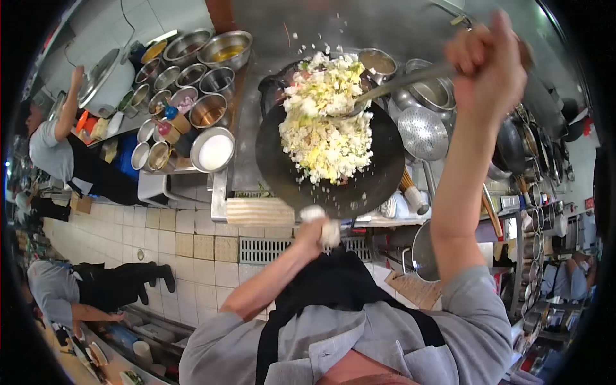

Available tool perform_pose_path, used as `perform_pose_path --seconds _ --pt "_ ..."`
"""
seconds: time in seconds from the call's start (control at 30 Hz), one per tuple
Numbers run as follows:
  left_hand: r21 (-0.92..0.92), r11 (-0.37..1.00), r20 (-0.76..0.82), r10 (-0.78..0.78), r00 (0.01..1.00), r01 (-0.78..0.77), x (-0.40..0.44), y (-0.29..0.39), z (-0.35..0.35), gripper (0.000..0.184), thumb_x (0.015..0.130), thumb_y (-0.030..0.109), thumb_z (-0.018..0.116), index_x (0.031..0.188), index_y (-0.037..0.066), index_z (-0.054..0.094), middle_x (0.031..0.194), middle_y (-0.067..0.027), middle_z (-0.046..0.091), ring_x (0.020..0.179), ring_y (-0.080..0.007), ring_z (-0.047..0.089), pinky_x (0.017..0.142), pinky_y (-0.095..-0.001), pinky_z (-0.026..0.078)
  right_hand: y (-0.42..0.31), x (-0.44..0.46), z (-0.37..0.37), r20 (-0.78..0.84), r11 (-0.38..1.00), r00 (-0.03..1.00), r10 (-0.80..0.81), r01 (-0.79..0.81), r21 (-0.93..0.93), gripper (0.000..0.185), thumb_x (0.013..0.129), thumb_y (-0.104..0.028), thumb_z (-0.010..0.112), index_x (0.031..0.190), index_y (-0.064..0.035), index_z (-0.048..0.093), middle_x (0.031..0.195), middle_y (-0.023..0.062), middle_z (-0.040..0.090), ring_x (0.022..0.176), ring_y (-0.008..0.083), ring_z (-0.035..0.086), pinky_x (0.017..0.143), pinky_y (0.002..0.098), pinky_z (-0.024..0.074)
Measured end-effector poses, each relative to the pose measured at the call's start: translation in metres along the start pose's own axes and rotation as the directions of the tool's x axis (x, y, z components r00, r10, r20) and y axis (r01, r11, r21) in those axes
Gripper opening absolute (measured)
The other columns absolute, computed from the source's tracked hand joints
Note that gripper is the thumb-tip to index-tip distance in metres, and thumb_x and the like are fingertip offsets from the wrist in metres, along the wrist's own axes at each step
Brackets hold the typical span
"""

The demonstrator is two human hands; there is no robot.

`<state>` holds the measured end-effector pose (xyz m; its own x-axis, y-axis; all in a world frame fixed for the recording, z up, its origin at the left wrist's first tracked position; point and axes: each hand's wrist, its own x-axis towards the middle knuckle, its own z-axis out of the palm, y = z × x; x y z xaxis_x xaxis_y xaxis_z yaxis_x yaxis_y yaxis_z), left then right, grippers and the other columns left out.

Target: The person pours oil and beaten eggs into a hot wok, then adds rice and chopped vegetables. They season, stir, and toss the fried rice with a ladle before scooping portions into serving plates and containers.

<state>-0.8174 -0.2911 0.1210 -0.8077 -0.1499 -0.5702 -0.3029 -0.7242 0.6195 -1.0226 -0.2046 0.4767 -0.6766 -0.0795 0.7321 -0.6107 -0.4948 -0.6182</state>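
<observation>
**A:** So where's the rice mix right now?

**B:** Bunched up over the dark wok, loose bits flying past the far rim. The ladle has its head right in it.

**A:** Grip?

**B:** Right hand is up high, curled fully around the ladle's handle. Left hand is clenched on a white cloth at the wok's near edge (can't tell what's under it, lol).

**A:** And around that?

**B:** Grey metal worktop, metal bowls crowding the left, perforated strainer just right of the wok. Pale tiled floor, slotted drain grate, co-workers off left.
</observation>
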Motion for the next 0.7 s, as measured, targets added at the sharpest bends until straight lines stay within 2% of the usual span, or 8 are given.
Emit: perform_pose_path --seconds 0.07,0.13,0.23,0.37,0.47,0.53,0.6,0.7 --pt "0.064 0.998 0.077 -0.031 0.997 0.026 0.045 0.052 0.016 0.014 0.091 0.007 0.053 0.103 0.001 0.059 0.094 -0.0108 0.067 0.08 -0.0216 0.069 0.065 -0.0384 0.058 -0.005 -0.043 -0.004 0.029 0.999 1.0 -0.006 0.004 0.05 0.035 0.095 -0.025 0.058 0.064 -0.0098 0.05 0.049 -0.0001 0.042 0.042 0.0097 0.041 0.043 0.0277 0.0322" --pt "-0.197 0.973 0.198 -0.078 0.977 0.117 0.094 0.056 0.012 0.014 0.093 0.013 0.052 0.099 0.003 0.059 0.088 -0.0104 0.067 0.076 -0.0216 0.069 0.058 -0.0336 0.055 0.091 -0.085 -0.001 -0.009 0.948 1.0 -0.025 0.021 -0.317 0.025 0.094 -0.015 0.062 0.073 -0.0105 0.048 0.05 -0.0007 0.044 0.039 0.0091 0.04 0.04 0.0266 0.0348" --pt "-0.156 0.986 -0.097 -0.077 0.992 0.061 0.119 -0.029 -0.014 0.02 0.096 0.014 0.048 0.11 0.004 0.056 0.093 -0.0136 0.069 0.08 -0.0237 0.07 0.061 -0.033 0.057 0.112 -0.037 0.002 -0.124 0.994 0.992 0.031 -0.044 -0.102 0.033 0.093 -0.013 0.063 0.067 -0.0081 0.044 0.05 -0.0001 0.042 0.04 0.0091 0.037 0.039 0.0265 0.0307" --pt "-0.326 0.942 -0.056 -0.107 0.993 0.083 0.02 -0.034 -0.018 0.023 0.093 0.006 0.049 0.116 0.003 0.052 0.098 -0.0141 0.067 0.084 -0.0276 0.07 0.067 -0.0388 0.06 0.032 0.001 0.005 -0.068 0.997 0.997 0.031 -0.026 0.067 0.033 0.095 -0.014 0.061 0.066 -0.0076 0.047 0.052 0.0013 0.043 0.041 0.01 0.038 0.039 0.0267 0.0293" --pt "-0.219 0.973 -0.055 -0.088 0.995 0.074 0.044 0.043 0.025 0.01 0.093 0.009 0.05 0.1 0.006 0.056 0.089 -0.011 0.067 0.072 -0.0244 0.068 0.061 -0.0371 0.057 0.019 -0.059 -0.001 -0.018 0.996 0.999 -0.044 0.045 0.072 0.027 0.094 -0.011 0.061 0.069 -0.0075 0.05 0.053 0.0012 0.045 0.043 0.0092 0.039 0.04 0.0267 0.0295" --pt "-0.17 0.981 0.029 -0.09 0.995 0.094 0.093 0.053 0.021 0.01 0.095 0.014 0.05 0.093 0.008 0.058 0.083 -0.0103 0.066 0.065 -0.0224 0.065 0.055 -0.0359 0.055 0.126 -0.091 -0.016 -0.007 0.936 0.998 -0.069 0.063 -0.347 0.023 0.093 -0.005 0.061 0.074 -0.0081 0.049 0.051 0.0001 0.045 0.042 0.008 0.042 0.039 0.0259 0.0323" --pt "-0.153 0.988 -0.057 -0.013 0.998 0.004 0.106 0.022 0.011 0.015 0.096 0.019 0.051 0.095 0.006 0.058 0.081 -0.0107 0.066 0.066 -0.0217 0.065 0.055 -0.0349 0.055 0.144 -0.06 -0.008 -0.143 0.985 0.989 -0.024 -0.002 -0.173 0.027 0.092 -0.009 0.064 0.069 -0.0073 0.049 0.049 0.0031 0.047 0.041 0.0104 0.044 0.04 0.0271 0.033" --pt "-0.212 0.976 -0.158 -0.086 0.984 0.051 0.049 -0.034 -0.025 0.029 0.089 0.003 0.056 0.118 -0.001 0.053 0.105 -0.0172 0.067 0.086 -0.0284 0.07 0.07 -0.0412 0.06 0.081 0.005 0.003 -0.102 0.996 0.995 0.002 -0.011 -0.088 0.037 0.091 -0.016 0.065 0.06 -0.0053 0.048 0.049 0.0044 0.047 0.041 0.0143 0.044 0.043 0.0315 0.0338"
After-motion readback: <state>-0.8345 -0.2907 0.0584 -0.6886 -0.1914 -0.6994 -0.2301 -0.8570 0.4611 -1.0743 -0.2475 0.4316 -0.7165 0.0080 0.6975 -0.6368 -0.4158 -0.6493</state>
